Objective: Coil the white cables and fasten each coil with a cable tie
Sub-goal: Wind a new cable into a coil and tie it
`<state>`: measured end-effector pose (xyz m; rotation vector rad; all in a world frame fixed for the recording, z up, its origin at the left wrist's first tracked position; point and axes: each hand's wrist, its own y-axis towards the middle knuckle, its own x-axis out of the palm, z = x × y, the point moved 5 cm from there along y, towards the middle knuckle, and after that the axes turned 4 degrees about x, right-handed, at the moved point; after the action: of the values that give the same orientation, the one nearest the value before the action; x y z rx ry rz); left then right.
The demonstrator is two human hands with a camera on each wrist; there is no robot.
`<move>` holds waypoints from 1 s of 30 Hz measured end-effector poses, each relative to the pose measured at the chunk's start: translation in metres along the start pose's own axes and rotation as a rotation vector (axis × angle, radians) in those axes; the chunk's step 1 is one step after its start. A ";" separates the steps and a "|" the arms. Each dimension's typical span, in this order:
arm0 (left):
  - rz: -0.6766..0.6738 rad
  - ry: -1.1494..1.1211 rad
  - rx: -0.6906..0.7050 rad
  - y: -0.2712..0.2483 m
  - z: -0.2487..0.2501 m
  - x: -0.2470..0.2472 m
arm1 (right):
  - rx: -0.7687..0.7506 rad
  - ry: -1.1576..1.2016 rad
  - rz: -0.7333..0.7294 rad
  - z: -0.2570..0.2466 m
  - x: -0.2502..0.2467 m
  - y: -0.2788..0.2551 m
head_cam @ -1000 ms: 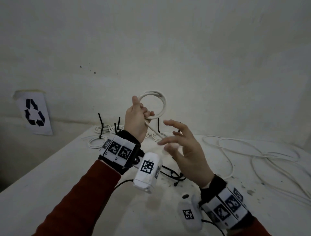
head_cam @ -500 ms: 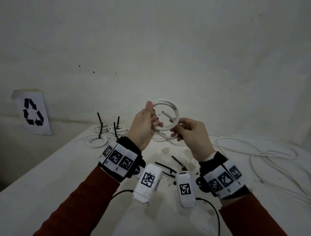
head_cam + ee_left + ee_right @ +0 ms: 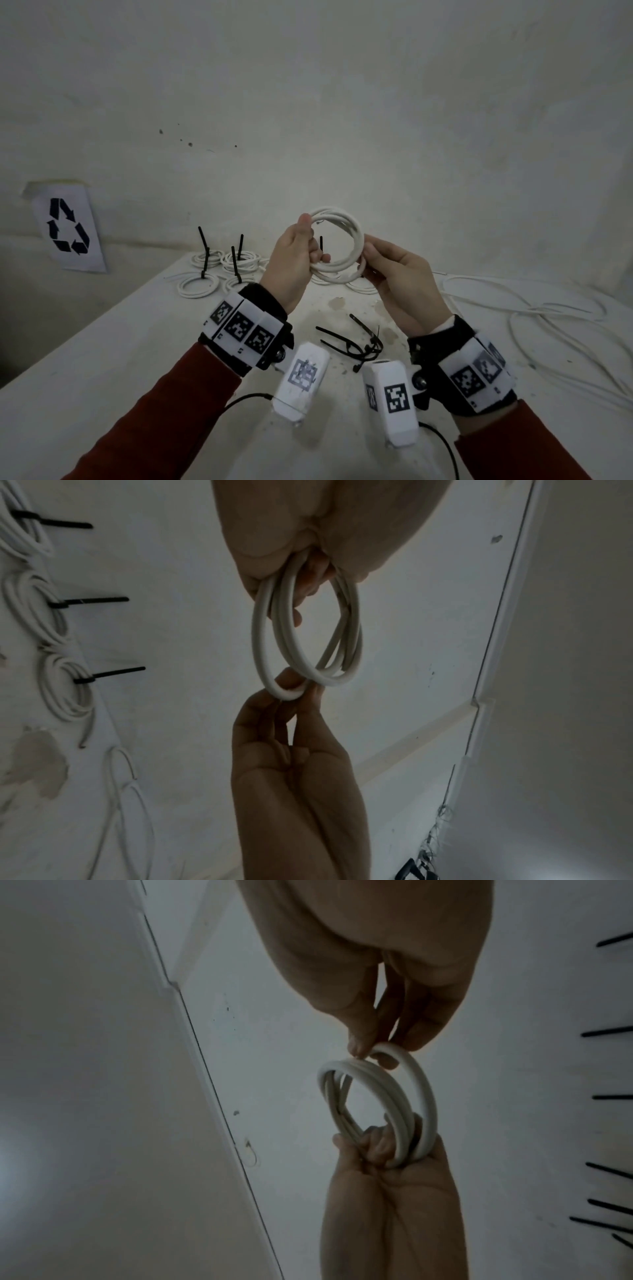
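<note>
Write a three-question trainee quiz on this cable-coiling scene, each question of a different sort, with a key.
1. True or false: the white coil held in the air already has a black tie around it.
2. Multiple choice: where do the loose black cable ties lie? A) on the table below the hands B) in the right hand C) on the recycling sign
3. Fill in: the left hand grips one side of the coil while the right hand ____ the opposite side with its fingertips.

Key: 1 false; 2 A; 3 pinches
</note>
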<state>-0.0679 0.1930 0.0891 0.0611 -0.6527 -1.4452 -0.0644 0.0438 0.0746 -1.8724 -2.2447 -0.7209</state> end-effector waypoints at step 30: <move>-0.151 -0.096 -0.223 -0.020 -0.036 0.011 | -0.088 -0.150 0.122 -0.002 -0.001 -0.008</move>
<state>-0.0698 0.1670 0.0547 -0.1363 -0.5706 -1.6669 -0.0724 0.0412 0.0737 -2.1502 -2.1926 -0.6918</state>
